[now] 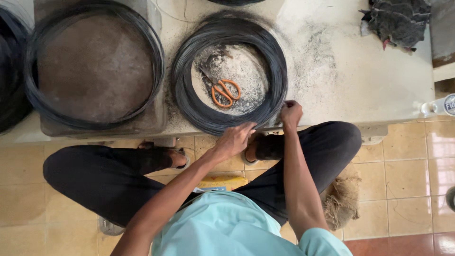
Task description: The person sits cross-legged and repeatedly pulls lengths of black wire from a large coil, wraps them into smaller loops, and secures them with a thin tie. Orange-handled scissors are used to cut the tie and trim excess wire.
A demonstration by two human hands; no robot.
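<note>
Centre of frame: your left hand (233,139) and right hand (290,114) both pinch the near edge of the dark wire coil (189,97), flat on the dusty slab (360,80). Orange scissors (222,90) lie inside it. Second coil (159,57) upper left.

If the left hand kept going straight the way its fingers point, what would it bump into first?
The left hand already rests on the near edge of the dark wire coil. Going straight on, it would likely cross the coil's strands, then reach the orange-handled scissors inside.
</note>
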